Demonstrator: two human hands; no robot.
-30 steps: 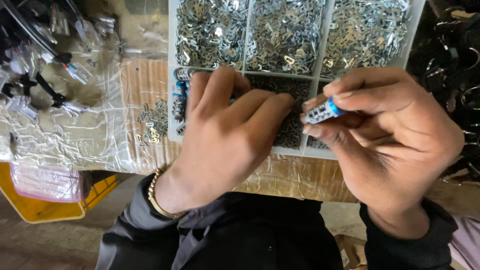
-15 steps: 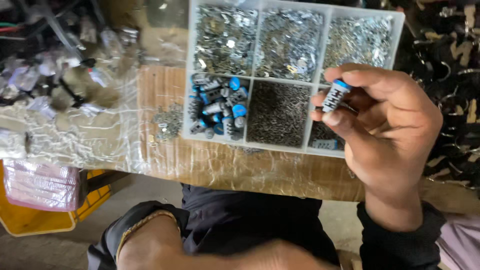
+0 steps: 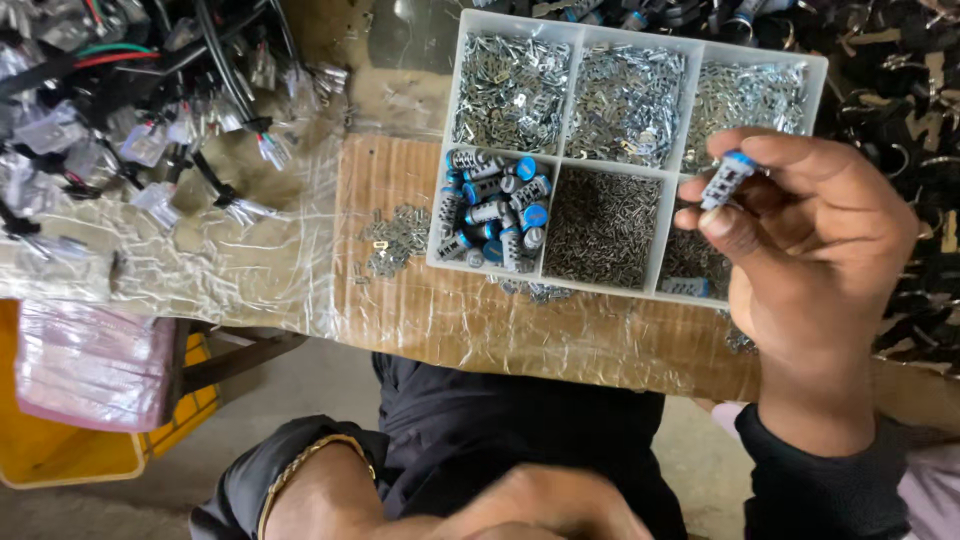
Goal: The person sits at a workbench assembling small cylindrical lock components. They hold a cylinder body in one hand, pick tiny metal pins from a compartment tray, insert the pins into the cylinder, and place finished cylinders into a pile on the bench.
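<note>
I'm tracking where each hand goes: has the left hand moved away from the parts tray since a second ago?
Yes. The left hand has pulled back from over the compartment tray, toward the person's lap, uncovering the blue-capped parts.

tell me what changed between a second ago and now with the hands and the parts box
The left hand, which a second ago lay over the lower compartments of the white parts box, has drawn back toward the lap, baring the blue-capped cylinders in the lower left compartment. The right hand stayed raised over the box's right side, still pinching one small blue-capped cylinder. The box and the loose metal clips beside it kept their places.
</note>
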